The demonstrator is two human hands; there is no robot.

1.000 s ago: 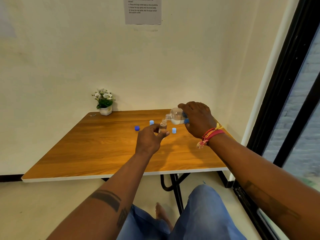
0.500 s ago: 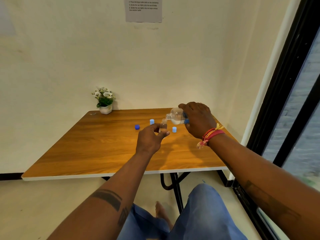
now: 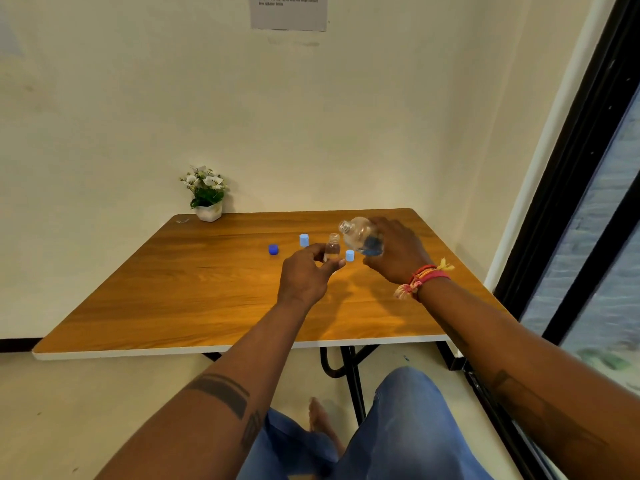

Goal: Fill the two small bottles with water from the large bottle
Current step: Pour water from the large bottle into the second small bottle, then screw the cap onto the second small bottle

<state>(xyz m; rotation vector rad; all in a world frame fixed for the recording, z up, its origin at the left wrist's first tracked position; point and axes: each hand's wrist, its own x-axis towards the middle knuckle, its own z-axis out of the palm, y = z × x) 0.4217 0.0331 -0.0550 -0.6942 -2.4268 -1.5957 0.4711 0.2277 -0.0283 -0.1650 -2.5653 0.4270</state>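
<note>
Both hands hold bottles: our left hand [image 3: 304,277] pinches the small bottle [image 3: 332,247], upright at table [image 3: 173,289] centre; our right hand [image 3: 398,252] grips the large bottle [image 3: 360,234], tilted at its 2 o'clock, mouth apart. A light blue cap [image 3: 350,255] stands between them.

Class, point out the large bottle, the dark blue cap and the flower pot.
large bottle [image 3: 358,233], head view, clear shoulder below the neck.
dark blue cap [image 3: 273,249], head view, its side.
flower pot [image 3: 209,212], head view, white front.

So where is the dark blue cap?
In the head view, the dark blue cap lies on the table, left of the light blue cap and the left hand.
</note>
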